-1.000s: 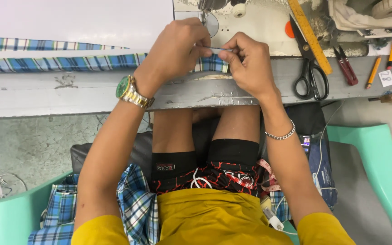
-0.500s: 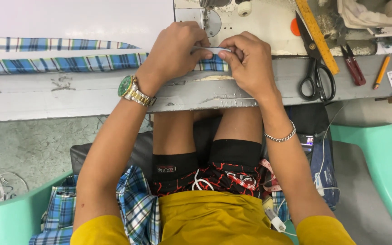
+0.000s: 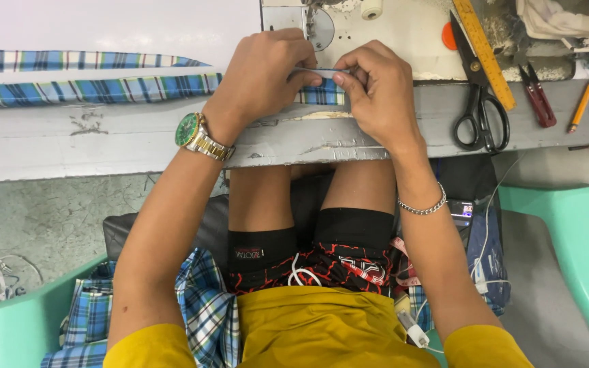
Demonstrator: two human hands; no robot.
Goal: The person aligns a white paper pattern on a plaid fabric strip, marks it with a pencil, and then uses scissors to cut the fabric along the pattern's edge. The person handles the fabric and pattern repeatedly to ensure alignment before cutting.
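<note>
Blue plaid cloth strip [image 3: 97,88], woven and folded flat, runs along the worn grey table [image 3: 69,146] to our fingers. Our left hand [image 3: 260,78] and right hand [image 3: 376,92] both pinch the strip's end just before the round metal plate of the sewing machine [image 3: 322,27]. Black-handled scissors [image 3: 478,102] and a yellow ruler [image 3: 485,51] lie to the right, well apart.

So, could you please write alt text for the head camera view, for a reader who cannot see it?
Seen from above, a person's left hand and right hand pinch a blue plaid fabric strip at a sewing machine on a worn grey table. Black scissors and a yellow ruler lie to the right.
</note>
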